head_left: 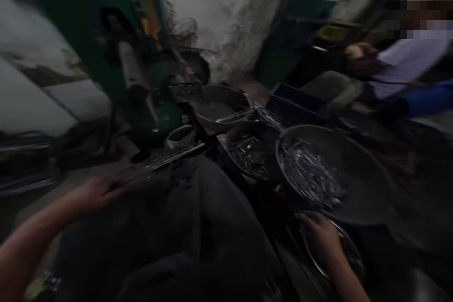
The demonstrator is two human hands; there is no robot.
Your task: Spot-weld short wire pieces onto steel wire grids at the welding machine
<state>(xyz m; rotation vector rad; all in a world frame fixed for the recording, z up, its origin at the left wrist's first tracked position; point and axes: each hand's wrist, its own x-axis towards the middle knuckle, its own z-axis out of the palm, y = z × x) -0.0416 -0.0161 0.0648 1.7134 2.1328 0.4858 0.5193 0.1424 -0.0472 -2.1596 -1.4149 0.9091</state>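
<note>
My left hand [96, 192] is closed on a bundle of thin metal rods [166, 159] that lies across my dark-trousered lap and points right and up. My right hand [320, 233] rests low on the right, on a shallow metal dish [348, 250] just below a large dark bowl [357, 184] that holds a heap of shiny metal pieces [309, 177]; its fingers are blurred. A smaller bowl [247, 153] with more metal pieces stands left of the large one. The whole picture is dim and motion-smeared.
A green machine [138, 61] with a dark cylinder stands ahead on the left. Another bowl [219, 106] and a small cup [180, 136] sit before it. A dark blue crate [293, 101] lies further back. Another person in a light shirt [406, 63] sits at the right.
</note>
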